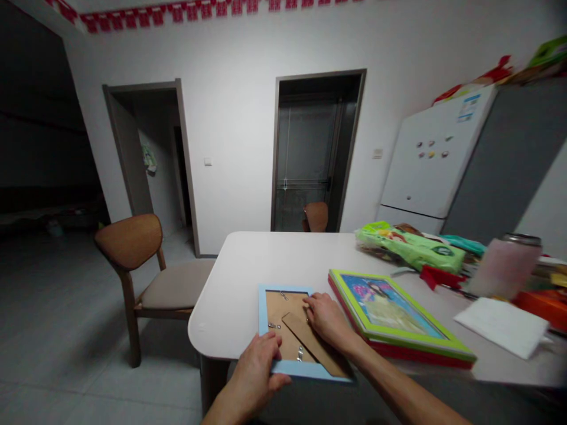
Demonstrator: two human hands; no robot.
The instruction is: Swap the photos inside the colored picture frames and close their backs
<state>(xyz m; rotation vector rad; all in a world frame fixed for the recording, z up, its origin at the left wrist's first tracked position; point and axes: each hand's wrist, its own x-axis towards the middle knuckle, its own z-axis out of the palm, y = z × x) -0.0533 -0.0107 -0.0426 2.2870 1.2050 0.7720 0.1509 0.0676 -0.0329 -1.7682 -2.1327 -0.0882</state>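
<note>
A light-blue picture frame (263, 313) lies face down at the table's front edge, its brown backing board (277, 304) showing. Small metal turn clips (300, 353) sit around the board. A brown stand leg (305, 337) slants across the back and juts past the lower right. My left hand (254, 372) is closed around the lower left corner, fingers on the back and thumb by the bottom edge. With bent fingers, my right hand (325, 319) presses on the right edge, where a clip seems to lie; the fingers partly cover that spot.
Right of the frame lies a stack topped by a green-framed picture (390, 307). Beyond are a green packet (411, 245), a pink jar (505, 265) and white paper (502, 324). A wooden chair (133, 242) stands left of the table (234, 265); a fridge (434, 159) stands behind right.
</note>
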